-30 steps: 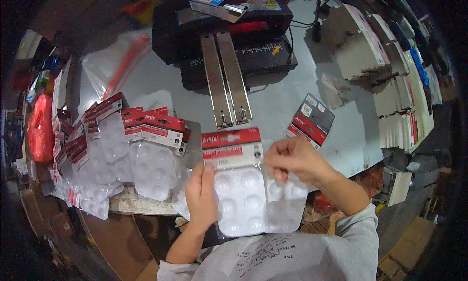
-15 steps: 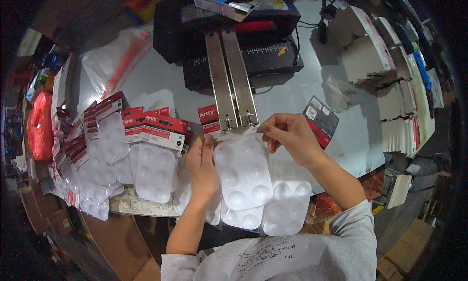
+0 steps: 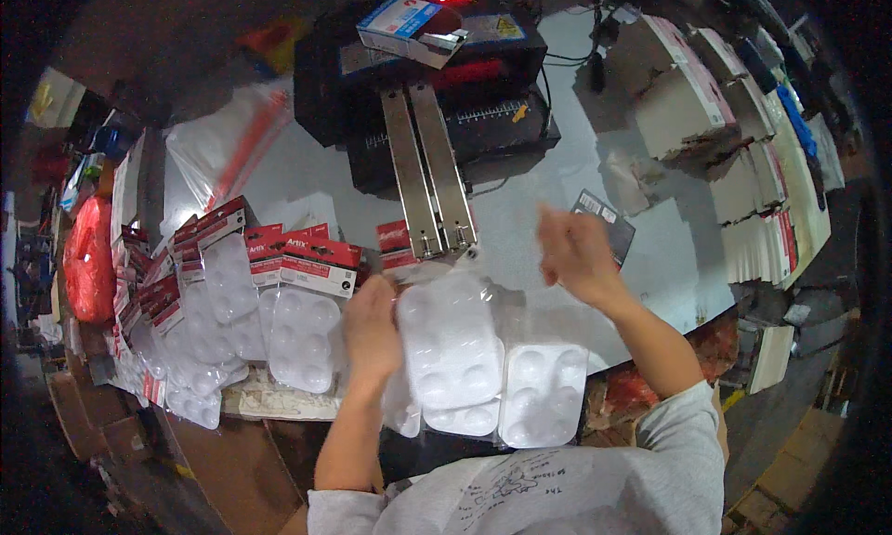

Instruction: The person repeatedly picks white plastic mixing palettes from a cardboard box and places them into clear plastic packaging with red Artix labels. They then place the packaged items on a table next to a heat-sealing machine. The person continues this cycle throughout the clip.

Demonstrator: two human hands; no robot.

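My left hand [image 3: 372,326] is closed at the upper left edge of a clear-bagged white paint palette [image 3: 451,345]. The bag's top lies by the ends of two long metal arms [image 3: 429,177] that reach out from a black machine [image 3: 325,98]. A red-and-white header card [image 3: 395,241] shows left of the arm tips. Smeared by motion, my right hand [image 3: 578,256] hovers beside a dark folded card [image 3: 621,236] on the right; its fingers are unclear. More bagged palettes lie below, one white palette [image 3: 544,396] toward my right side.
Several carded palettes [image 3: 307,335] are heaped on the left. Behind them lie clear plastic bags [image 3: 218,154]. A blue-and-white box [image 3: 409,29] sits atop the machine. Stacks of cards [image 3: 688,112] line the right side, and a red plastic bag [image 3: 88,261] hangs at far left.
My right hand has left the palette bag's top and moved right, toward the dark card. My left hand has dropped slightly with the palette. A red display now shows on the machine as the view shifts.
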